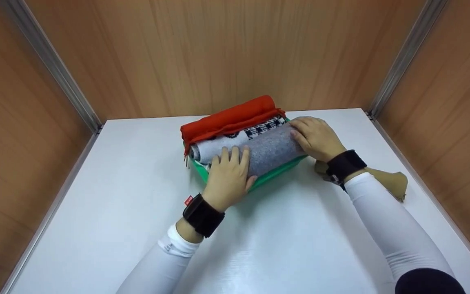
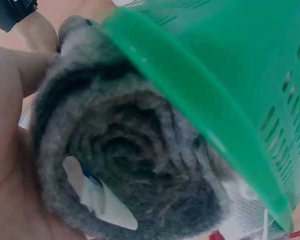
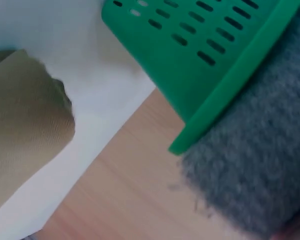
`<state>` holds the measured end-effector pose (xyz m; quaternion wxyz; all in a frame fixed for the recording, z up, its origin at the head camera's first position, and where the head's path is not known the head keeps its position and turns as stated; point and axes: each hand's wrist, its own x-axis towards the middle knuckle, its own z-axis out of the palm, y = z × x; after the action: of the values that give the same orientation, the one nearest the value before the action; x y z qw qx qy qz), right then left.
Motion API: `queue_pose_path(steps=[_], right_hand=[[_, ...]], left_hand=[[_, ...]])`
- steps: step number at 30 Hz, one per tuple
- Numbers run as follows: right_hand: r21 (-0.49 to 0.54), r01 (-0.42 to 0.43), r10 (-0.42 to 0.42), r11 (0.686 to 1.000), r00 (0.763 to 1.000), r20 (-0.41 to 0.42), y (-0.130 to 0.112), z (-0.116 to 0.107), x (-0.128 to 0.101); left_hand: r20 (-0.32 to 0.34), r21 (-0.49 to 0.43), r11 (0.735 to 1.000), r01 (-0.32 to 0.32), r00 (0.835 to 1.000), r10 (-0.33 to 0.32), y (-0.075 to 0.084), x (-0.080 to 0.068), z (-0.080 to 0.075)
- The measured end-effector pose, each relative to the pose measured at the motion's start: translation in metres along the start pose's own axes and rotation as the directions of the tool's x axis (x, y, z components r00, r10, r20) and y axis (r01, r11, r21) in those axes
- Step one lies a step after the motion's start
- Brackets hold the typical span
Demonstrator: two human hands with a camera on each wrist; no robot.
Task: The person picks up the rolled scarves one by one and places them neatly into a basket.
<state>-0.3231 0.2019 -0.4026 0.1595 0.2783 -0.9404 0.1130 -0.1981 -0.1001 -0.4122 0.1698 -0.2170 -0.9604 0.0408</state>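
Left hand: The left hand (image 1: 227, 176) lay palm down on the near left part of the grey rolled cloth (image 1: 259, 151), fingers straight and close together, pressing on the roll. The thumb hooked round the near side of the roll by the basket rim. In the left wrist view the palm cupped the spiral end of the roll, where a white label (image 2: 102, 202) showed.

Grey rolled cloth: The roll sat in the near part of the green basket (image 1: 278, 172), standing above its rim. Its long axis ran left to right, tilted so that the right end lay farther away. Both hands rested on top of it, so the cloth lay directly beneath the fingers.

Basket contents: Behind the grey roll lay a black-and-white patterned roll (image 1: 265, 127), and behind that a red rolled cloth (image 1: 231, 118) with a fringe hanging at the left end. All three lay parallel.

Right hand: The right hand (image 1: 315, 138) rested on the far right end of the grey roll, fingers slightly curled and held together over the end. How the thumb lay could not be told.

Nearer hand: Each hand touched one end; neither was nearer than the other.

Right of basket: A tan folded cloth (image 1: 390, 181) lay on the white table (image 1: 96, 196), partly hidden under the right forearm, apart from the basket.

Surround: Wooden panel walls stood left, far and right.
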Motion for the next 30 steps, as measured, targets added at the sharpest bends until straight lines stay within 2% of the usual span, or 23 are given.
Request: queue_pose_path(steps=[5, 9, 13, 17, 24, 30], right_hand=[[0.007, -0.034, 0.034, 0.999, 0.999, -0.022, 0.006, -0.011, -0.007], [-0.001, -0.038, 0.038, 0.999, 0.999, -0.04, 0.008, -0.017, -0.012], [-0.008, -0.052, 0.052, 0.999, 0.998, -0.034, 0.009, -0.021, -0.017], [-0.008, -0.063, 0.062, 0.998, 0.997, -0.041, 0.009, -0.022, -0.023], [-0.016, -0.046, 0.044, 0.999, 0.993, -0.112, 0.013, -0.024, -0.033], [-0.057, -0.044, 0.036, 0.997, 0.99, -0.137, 0.018, -0.027, -0.044]], left_hand=[[-0.036, 0.01, 1.0, -0.007, 0.999, 0.007, 0.004, 0.003, -0.006], [-0.127, 0.026, 0.999, -0.035, 0.991, 0.038, 0.01, 0.004, -0.008], [-0.207, 0.06, 0.995, -0.074, 0.975, 0.085, 0.018, 0.004, -0.006], [-0.259, 0.071, 0.991, -0.114, 0.957, 0.128, 0.026, 0.004, -0.005], [-0.334, 0.039, 0.984, -0.172, 0.926, 0.175, 0.042, 0.006, -0.002], [-0.377, 0.043, 0.977, -0.208, 0.902, 0.208, 0.054, 0.008, 0.005]])
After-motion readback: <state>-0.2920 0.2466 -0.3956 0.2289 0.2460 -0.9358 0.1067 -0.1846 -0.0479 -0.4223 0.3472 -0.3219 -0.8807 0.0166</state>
